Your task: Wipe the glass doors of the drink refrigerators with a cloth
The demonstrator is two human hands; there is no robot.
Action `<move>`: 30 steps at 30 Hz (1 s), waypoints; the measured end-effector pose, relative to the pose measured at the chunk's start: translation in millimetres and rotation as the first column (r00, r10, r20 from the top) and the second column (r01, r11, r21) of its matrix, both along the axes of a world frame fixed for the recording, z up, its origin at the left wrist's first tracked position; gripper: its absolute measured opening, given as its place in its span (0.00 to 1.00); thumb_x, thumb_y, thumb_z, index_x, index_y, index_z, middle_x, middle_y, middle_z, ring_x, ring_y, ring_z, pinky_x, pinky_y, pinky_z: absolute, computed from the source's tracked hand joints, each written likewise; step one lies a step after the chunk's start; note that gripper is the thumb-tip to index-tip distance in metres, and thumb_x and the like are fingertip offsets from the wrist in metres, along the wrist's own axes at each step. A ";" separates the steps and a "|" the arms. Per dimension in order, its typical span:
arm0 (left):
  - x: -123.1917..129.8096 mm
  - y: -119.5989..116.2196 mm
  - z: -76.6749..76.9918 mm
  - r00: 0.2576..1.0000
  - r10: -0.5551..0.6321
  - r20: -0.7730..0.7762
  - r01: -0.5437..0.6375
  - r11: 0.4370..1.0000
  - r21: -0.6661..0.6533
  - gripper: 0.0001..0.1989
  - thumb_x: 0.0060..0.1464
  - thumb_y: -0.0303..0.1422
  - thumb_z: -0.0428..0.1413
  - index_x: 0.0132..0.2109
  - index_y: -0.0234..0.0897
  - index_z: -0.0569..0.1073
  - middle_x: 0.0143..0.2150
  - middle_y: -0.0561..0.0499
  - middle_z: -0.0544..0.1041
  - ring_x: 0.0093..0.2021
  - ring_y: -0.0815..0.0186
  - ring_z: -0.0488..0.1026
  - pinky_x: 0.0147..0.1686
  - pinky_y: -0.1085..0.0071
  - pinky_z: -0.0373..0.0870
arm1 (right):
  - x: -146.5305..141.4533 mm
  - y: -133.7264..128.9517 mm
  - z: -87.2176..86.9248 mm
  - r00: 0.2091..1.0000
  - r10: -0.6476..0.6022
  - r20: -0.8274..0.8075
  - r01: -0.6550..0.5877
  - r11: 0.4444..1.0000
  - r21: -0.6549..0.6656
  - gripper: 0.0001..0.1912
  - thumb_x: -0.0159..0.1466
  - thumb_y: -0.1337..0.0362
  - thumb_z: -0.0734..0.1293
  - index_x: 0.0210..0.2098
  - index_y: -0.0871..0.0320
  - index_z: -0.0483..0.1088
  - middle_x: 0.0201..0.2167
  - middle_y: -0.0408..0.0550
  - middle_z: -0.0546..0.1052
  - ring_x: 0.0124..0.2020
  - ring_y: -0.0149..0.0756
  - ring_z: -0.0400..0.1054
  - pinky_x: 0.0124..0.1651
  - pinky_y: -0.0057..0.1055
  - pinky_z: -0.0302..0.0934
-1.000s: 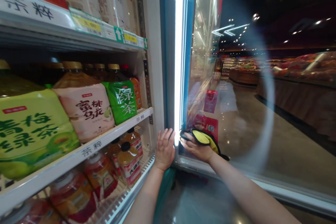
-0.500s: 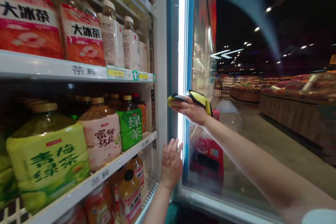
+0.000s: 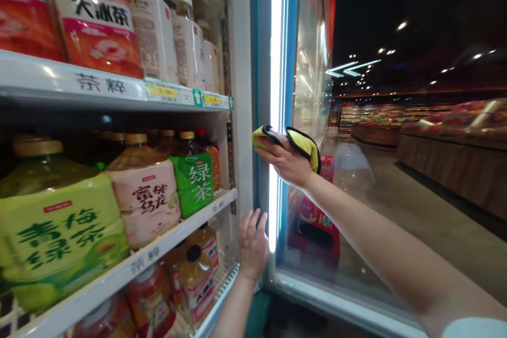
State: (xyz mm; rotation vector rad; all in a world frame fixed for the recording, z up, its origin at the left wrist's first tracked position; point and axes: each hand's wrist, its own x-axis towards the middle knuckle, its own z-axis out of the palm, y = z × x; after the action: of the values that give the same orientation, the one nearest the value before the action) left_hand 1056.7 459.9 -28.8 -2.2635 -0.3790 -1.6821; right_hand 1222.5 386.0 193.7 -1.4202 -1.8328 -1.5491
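The person's right hand [image 3: 292,162] is clasping a yellow cloth [image 3: 308,149] across the bright light strip [image 3: 278,53] beside the glass door [image 3: 311,63]. Lower down, the left hand [image 3: 253,251] is resting near the shelves [image 3: 190,219], its fingers slightly apart.

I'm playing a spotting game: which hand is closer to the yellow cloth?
Right hand: it's holding the yellow cloth. The left hand is lower down, near the bottom of the light strip, apart from the cloth.
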 end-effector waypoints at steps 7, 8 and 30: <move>-13.7 -5.3 -54.0 0.992 -0.017 -0.129 0.010 0.999 -0.050 0.31 0.58 0.21 0.48 0.69 0.31 0.60 0.65 0.39 0.71 0.71 0.56 0.60 0.72 0.49 0.53 | -1.7 -28.8 -152.9 0.994 0.113 0.002 -0.108 0.955 -0.276 0.27 0.71 0.72 0.58 0.68 0.52 0.63 0.70 0.40 0.65 0.77 0.36 0.38 0.76 0.40 0.48; -17.4 -5.4 -60.4 0.988 -0.017 -0.155 0.009 0.999 -0.052 0.32 0.58 0.21 0.47 0.70 0.31 0.60 0.65 0.40 0.72 0.71 0.57 0.60 0.72 0.49 0.51 | -2.6 -32.7 -171.9 0.992 0.121 -0.019 -0.121 0.949 -0.290 0.28 0.70 0.72 0.58 0.68 0.51 0.63 0.70 0.41 0.65 0.77 0.37 0.39 0.76 0.41 0.49; -24.7 -12.3 -54.6 0.975 -0.111 -0.191 0.098 0.992 -0.075 0.24 0.58 0.20 0.47 0.61 0.36 0.68 0.63 0.41 0.71 0.70 0.57 0.61 0.70 0.50 0.59 | -13.6 -102.0 -292.0 0.861 -0.292 -0.417 0.239 0.955 -0.174 0.35 0.70 0.74 0.59 0.72 0.42 0.53 0.70 0.41 0.64 0.77 0.45 0.40 0.75 0.61 0.19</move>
State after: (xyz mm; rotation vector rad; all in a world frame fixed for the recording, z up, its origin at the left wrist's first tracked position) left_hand 1032.0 447.6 -83.4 -2.5093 -0.2775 -1.4968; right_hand 1208.9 284.0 -98.3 -1.9605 -1.5187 -1.1137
